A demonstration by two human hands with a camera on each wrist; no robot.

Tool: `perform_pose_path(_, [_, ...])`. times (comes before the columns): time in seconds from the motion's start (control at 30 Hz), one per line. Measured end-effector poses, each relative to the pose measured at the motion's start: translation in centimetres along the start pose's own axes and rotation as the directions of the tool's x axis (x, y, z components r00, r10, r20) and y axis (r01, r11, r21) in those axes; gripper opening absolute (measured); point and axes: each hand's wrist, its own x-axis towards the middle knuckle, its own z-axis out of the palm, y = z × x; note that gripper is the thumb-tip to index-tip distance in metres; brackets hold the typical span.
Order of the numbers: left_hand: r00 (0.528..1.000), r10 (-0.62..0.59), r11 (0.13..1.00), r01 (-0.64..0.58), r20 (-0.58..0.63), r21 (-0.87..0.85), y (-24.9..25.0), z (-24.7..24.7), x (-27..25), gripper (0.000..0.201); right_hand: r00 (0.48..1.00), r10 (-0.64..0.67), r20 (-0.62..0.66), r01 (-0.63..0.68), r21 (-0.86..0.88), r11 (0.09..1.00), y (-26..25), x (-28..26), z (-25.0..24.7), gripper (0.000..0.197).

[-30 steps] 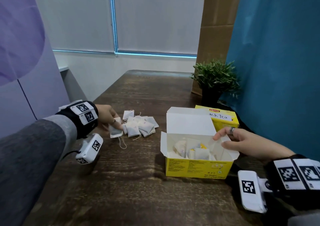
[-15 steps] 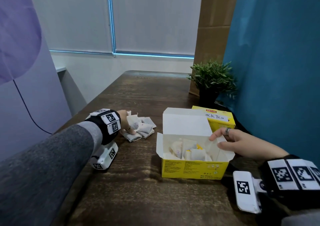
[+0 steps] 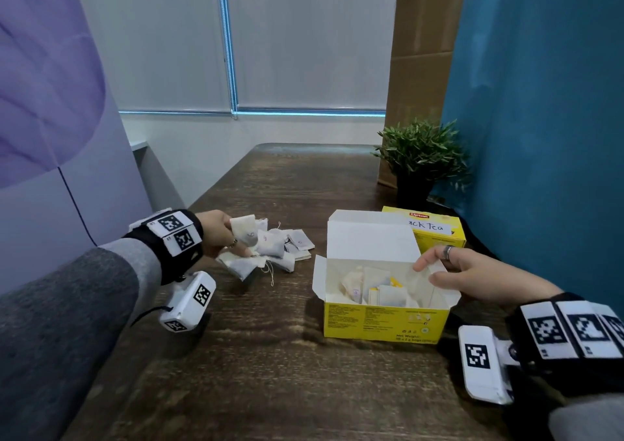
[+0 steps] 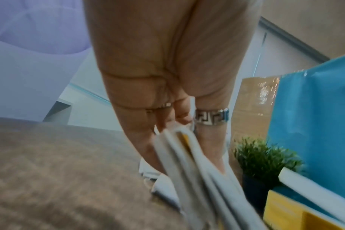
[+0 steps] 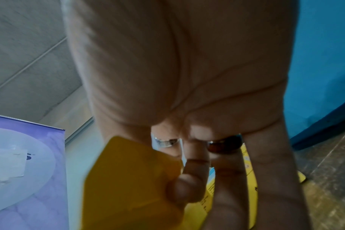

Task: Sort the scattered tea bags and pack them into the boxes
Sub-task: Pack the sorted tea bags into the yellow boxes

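Note:
My left hand [image 3: 241, 241] pinches a small bunch of white tea bags [image 3: 245, 231] just above the left end of the loose pile of tea bags [image 3: 287, 249] on the wooden table. In the left wrist view the held tea bags [image 4: 189, 157] sit blurred between the fingers [image 4: 148, 149] and thumb. The open yellow box [image 3: 381, 320] stands to the right with its lid up and several tea bags [image 3: 374, 290] inside. My right hand [image 3: 427, 271] pinches the box's right side flap [image 5: 128, 179].
A second yellow box [image 3: 439, 229], closed and hand-labelled, sits behind the open one. A potted plant [image 3: 420, 160] stands at the back right by a teal wall [image 3: 540, 136]. The table's left edge [image 3: 209, 197] runs close to the pile.
My left hand dipped into the pile and has come up holding tea bags. My right hand has stayed on the box flap.

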Motion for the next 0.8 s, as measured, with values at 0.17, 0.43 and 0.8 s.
perform_pose_path(0.17, [0.984, 0.178, 0.973, -0.178, -0.01, -0.146, 3.1, -2.1, -3.4, 0.03, 1.0, 0.011, -0.003, -0.011, -0.012, 1.0, -0.3, -0.2, 0.0, 0.021])
perform_pose_path(0.43, [0.836, 0.432, 0.889, -0.33, 0.339, -0.318, 12.9, 3.9, -7.3, 0.054, 1.0, 0.015, 0.002, -0.015, -0.028, 0.999, -0.7, -0.6, 0.1, 0.023])
perform_pose_path(0.8, [0.9, 0.279, 0.917, -0.354, 0.335, 0.185, 14.9, 11.0, -5.9, 0.024, 0.999, 0.021, -0.024, -0.021, -0.031, 0.999, -0.2, -0.5, -0.1, 0.023])
